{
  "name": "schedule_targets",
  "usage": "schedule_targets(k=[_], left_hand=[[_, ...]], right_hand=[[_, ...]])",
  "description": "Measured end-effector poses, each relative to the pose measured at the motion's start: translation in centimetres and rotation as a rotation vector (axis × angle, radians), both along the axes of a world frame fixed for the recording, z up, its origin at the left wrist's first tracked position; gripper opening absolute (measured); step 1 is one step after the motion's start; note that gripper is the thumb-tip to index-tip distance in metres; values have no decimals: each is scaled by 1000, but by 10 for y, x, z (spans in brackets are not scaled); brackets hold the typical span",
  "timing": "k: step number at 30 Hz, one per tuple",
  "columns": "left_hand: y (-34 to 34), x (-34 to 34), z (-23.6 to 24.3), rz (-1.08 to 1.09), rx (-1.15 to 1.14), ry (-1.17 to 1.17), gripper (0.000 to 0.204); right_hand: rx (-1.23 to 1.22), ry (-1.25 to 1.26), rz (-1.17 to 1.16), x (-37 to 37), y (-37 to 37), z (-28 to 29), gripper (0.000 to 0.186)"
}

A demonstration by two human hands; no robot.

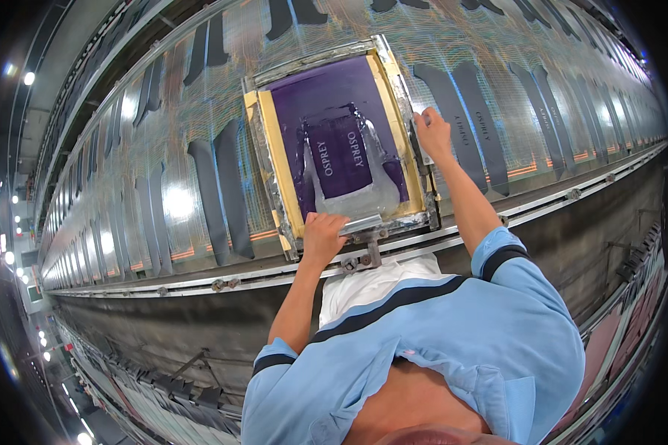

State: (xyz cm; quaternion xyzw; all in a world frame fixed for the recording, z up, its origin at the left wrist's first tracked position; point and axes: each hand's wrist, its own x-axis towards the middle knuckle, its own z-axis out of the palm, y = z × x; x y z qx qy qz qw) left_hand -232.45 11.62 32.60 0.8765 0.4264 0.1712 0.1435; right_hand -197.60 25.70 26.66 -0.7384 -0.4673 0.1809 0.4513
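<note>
A screen printing frame (256, 133) lies on the long table in front of me, with a metal rim and yellow tape along its inner sides. Its purple mesh (289, 96) carries pale lettering, and glossy grey ink (378, 185) is smeared around the middle and toward the near end. My left hand (325, 236) is closed round the left end of a metal-backed squeegee (365, 223) at the near edge of the frame. On the right side, my right hand (432, 133) grips the frame's outer edge with bent fingers. Its thumb side is partly hidden.
Dark grey cut fabric pieces (234, 189) lie in rows along the table, some bearing printed lettering (482, 126). A metal rail (178, 289) follows the near edge, and a clamp (369, 252) sits at the frame's near side. White cloth (371, 285) hangs at my waist.
</note>
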Motion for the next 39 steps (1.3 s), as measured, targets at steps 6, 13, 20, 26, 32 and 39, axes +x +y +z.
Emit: schedule_targets(k=[6,13,20,26,32,39], left_hand=[[123,10,11,-82,72,-26,32],[211,29,43,-6,137,-97,12],[31,23,-6,72,236,-149,40],[-15,4,-3,198,110,-105,40],[-1,-7,-17,291,76,11,28],[22,-68,4,304,107,62,28]], right_hand=[[-1,57,-4,2,-5,10,28],[-22,59,-2,0,-3,12,30],[-52,-69,37,12,9,50,30],[-48,-32,74,-24,14,42,29],[6,223,199,-50,8,-26,28],[41,130,91,-72,17,-23,29]])
